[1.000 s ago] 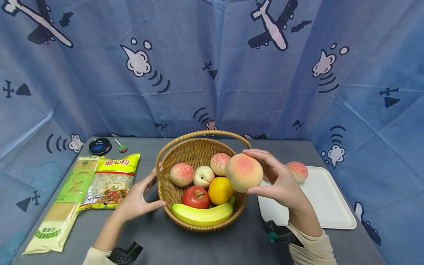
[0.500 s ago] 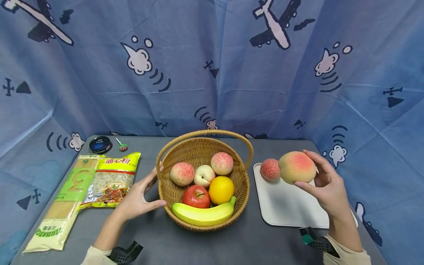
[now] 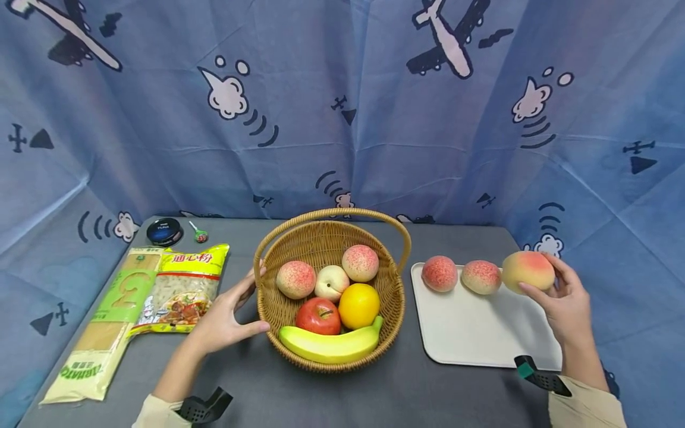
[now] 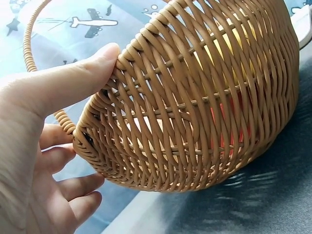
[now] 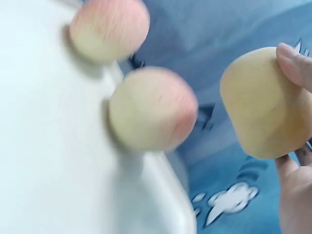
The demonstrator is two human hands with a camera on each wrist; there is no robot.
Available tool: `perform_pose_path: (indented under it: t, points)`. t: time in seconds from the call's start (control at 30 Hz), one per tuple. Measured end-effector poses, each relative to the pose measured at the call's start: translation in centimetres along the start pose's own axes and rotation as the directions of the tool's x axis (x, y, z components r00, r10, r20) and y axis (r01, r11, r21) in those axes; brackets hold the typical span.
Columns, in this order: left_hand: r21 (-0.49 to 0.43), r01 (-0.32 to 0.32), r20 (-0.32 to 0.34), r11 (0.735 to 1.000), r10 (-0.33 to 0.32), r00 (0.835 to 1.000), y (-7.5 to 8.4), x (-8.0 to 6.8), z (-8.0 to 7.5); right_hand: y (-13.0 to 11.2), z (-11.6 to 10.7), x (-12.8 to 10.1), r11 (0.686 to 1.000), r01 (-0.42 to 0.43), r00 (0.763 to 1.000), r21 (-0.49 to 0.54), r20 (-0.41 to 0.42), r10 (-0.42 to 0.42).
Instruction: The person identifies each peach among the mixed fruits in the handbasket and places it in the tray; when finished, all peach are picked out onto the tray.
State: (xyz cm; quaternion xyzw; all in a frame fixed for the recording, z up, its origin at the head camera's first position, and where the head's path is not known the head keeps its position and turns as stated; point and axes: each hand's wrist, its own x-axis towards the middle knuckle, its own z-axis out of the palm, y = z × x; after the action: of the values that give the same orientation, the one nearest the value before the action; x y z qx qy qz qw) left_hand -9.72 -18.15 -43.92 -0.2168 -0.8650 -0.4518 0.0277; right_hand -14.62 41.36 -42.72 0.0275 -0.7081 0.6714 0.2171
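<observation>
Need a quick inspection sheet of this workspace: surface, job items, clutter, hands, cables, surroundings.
Surface: grey table, a white rectangular tray on its right part.
Job's things: large yellow-pink peach held at the tray's far right corner; two smaller speckled pink peaches lie on the tray; woven wicker basket with handle holds two more speckled peaches, a pale peach, a red apple, an orange and a banana.
Clutter: spaghetti packet, yellow macaroni bag, round dark tin, lollipop, all left of the basket.
Hands: left hand grips the basket's left rim; right hand holds the large peach.
Cables: nothing seen.
Surroundings: blue curtain with aeroplane prints on three sides.
</observation>
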Motion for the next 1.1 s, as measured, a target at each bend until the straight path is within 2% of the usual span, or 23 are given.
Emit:
perform_pose_path:
  t: [0.1,0.2,0.27,0.33,0.4,0.5,0.6,0.73,0.83,0.97,1.1]
  points:
    - [-0.003,0.000,-0.001,1.000,0.000,1.000,0.0,0.1,0.0,3.9,-2.9,1.1,0.994,-0.090,0.994,-0.063,-0.060,0.086]
    - [-0.007,0.001,0.002,1.000,-0.001,1.000,0.0,0.3,0.1,6.5,-4.9,1.6,0.963,-0.213,0.974,-0.166,-0.110,0.197]
    - [-0.008,-0.002,0.002,1.000,0.002,1.000,0.0,0.3,0.1,6.1,-4.8,1.3,0.915,-0.322,0.944,-0.243,-0.153,0.292]
    - [-0.008,-0.005,0.004,1.000,0.005,1.000,0.0,0.4,0.1,5.5,-4.4,1.1,0.858,-0.388,0.921,-0.335,-0.179,0.347]
    - [-0.006,-0.007,0.003,1.000,0.007,1.000,0.0,0.4,0.2,5.0,-4.0,1.0,0.805,-0.426,0.905,-0.414,-0.192,0.380]
    - [-0.001,-0.008,0.002,1.000,0.008,1.000,0.0,0.4,0.1,4.9,-3.9,1.0,0.753,-0.454,0.889,-0.476,-0.193,0.414]
    - [0.004,-0.007,0.000,1.000,0.007,1.000,0.1,0.4,0.1,5.4,-3.9,1.2,0.742,-0.463,0.883,-0.485,-0.184,0.431]
    - [0.000,-0.007,0.008,1.000,0.007,1.000,0.2,0.4,0.1,6.0,-3.9,1.4,0.768,-0.468,0.882,-0.437,-0.178,0.436]
    - [-0.004,-0.004,0.012,1.000,0.004,1.000,0.2,0.4,0.2,6.4,-4.0,1.5,0.769,-0.473,0.879,-0.430,-0.176,0.443]
    - [-0.004,-0.008,0.007,1.000,0.008,1.000,0.0,0.2,0.1,6.5,-4.1,1.7,0.745,-0.476,0.874,-0.468,-0.153,0.462]
    - [-0.005,-0.011,0.001,1.000,0.011,1.000,-0.2,0.1,0.1,6.5,-3.9,1.8,0.720,-0.495,0.858,-0.486,-0.142,0.494]
